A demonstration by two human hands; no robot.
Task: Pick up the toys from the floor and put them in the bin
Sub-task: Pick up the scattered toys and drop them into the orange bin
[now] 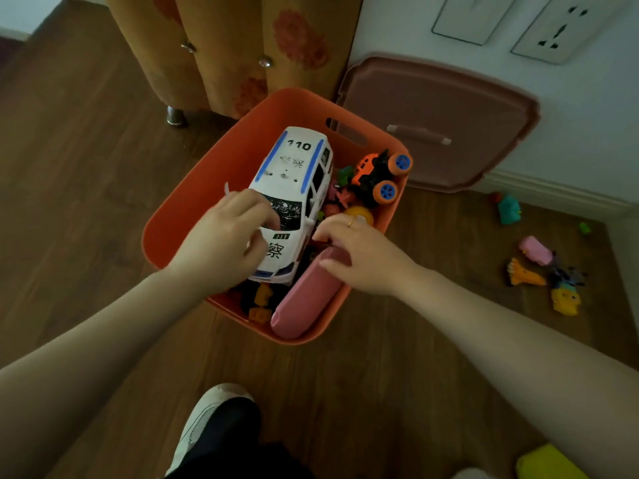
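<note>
Your left hand (224, 243) gripping white police car (294, 202) inside orange bin (166, 233); right hand (359, 257), fingers loosely curled, resting on pink toy (304, 302) by near rim. Floor toys (539, 271) lying right.

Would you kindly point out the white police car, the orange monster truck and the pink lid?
white police car (294, 167), head view, on its roof.
orange monster truck (371, 172), head view, on its body.
pink lid (449, 108), head view, on its flat top.
</note>
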